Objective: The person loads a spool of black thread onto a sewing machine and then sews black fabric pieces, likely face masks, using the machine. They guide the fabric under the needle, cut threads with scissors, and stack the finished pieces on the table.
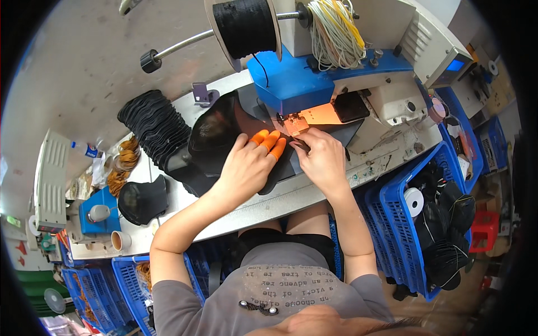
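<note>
Two hands at one black shaped piece (pixel 216 137), before a blue machine head (pixel 291 87).
Left hand (pixel 245 167): fingers spread over the piece, three in orange finger covers (pixel 277 149). Right hand (pixel 323 161): thumb and fingertips drawn close near the lit work area; cannot tell what they pinch. Piece lies on the worktable (pixel 263 208), left of that area. Advisable: light, even left-hand pressure, edge kept smooth, fingertips clear. Beyond: stacked black pieces (pixel 154 126), left; black thread spool (pixel 246 27), above; blue crate (pixel 395 210), right.
</note>
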Demonstrator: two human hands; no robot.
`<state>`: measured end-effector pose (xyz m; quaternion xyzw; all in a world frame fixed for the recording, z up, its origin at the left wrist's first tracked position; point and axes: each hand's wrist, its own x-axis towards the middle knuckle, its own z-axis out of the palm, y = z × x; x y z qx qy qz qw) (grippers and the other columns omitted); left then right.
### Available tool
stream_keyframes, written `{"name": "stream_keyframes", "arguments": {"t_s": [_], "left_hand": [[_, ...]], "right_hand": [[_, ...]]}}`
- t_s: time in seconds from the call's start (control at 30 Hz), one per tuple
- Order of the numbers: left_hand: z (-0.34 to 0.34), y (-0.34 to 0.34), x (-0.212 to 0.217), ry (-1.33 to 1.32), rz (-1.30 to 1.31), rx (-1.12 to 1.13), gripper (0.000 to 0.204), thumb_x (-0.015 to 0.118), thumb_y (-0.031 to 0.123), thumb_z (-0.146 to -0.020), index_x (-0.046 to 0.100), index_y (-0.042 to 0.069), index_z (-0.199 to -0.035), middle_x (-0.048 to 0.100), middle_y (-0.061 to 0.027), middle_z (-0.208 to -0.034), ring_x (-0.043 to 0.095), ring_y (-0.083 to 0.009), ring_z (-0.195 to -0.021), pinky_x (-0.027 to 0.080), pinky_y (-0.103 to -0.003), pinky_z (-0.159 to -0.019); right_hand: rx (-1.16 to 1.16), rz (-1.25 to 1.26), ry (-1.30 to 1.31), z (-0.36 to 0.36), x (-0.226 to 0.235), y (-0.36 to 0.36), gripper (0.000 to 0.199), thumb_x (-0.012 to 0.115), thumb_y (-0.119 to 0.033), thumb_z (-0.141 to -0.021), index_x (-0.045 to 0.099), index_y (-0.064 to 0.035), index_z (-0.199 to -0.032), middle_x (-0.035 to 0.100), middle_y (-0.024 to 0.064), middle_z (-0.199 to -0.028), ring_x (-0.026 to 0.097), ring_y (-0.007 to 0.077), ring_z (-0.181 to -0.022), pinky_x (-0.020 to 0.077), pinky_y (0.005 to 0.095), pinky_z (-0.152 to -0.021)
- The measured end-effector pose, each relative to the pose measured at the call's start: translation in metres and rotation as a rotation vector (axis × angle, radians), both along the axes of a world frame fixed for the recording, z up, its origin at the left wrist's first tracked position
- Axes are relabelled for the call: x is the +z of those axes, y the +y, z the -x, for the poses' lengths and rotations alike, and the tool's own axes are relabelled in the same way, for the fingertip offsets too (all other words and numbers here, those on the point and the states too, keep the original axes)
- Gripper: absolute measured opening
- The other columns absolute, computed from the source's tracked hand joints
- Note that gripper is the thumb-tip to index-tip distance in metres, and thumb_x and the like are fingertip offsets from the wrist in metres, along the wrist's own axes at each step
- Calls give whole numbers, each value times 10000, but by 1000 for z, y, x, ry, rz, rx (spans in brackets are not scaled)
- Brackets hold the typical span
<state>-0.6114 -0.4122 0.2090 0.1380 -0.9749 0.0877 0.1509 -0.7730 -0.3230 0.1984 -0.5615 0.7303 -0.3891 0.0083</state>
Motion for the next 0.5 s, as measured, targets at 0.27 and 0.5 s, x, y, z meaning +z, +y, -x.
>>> {"name": "stream_keyframes", "arguments": {"t_s": [0.27, 0.5], "left_hand": [[6, -17, -9, 81, -220, -4, 371, 600, 210, -904, 602, 85, -1253, 620, -140, -1157, 574, -271, -1065, 324, -488, -1092], [15, -46, 3, -23, -347, -30, 334, 576, 197, -903, 616, 41, -1196, 588, -161, -1144, 551, -326, -1104, 263, -546, -1122]], "right_hand": [[3, -13, 102, 14, -6, -8, 160, 718, -139, -743, 719, -78, -891, 666, 79, -810, 648, 277, -786, 519, 382, -678], [3, -23, 124, 18, -9, -23, 213, 711, -149, -736, 729, -106, -944, 687, 75, -847, 650, 267, -812, 526, 379, -706]]}}
